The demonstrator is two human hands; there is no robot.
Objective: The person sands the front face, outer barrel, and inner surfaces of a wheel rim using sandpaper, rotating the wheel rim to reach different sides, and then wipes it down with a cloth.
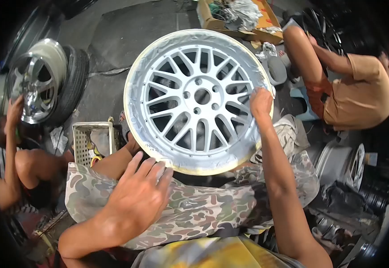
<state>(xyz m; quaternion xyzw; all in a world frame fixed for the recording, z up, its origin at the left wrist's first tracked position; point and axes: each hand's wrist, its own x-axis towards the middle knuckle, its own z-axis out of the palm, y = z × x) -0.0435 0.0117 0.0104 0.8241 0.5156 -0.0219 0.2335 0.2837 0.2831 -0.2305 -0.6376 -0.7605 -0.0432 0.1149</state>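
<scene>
A silver multi-spoke wheel rim (202,81) is tilted up over my lap, its wide lip coated in patchy grey with a pale yellowish edge. At the right side of that lip, my right hand (261,102) is closed with curled fingers over the edge; whether anything thin lies under them is hidden. My left hand (141,192) is open, fingers stretched, its fingertips at the lower left edge of the rim. I cannot tell if they press on it. Camouflage cloth (194,210) covers my legs below the rim.
A plastic basket (82,145) stands left of my leg. At far left, a person's hand touches a chrome wheel (34,87) near a tire (75,82). A cardboard box (266,33) sits behind; another person crouches right. One more rim (337,163) lies lower right.
</scene>
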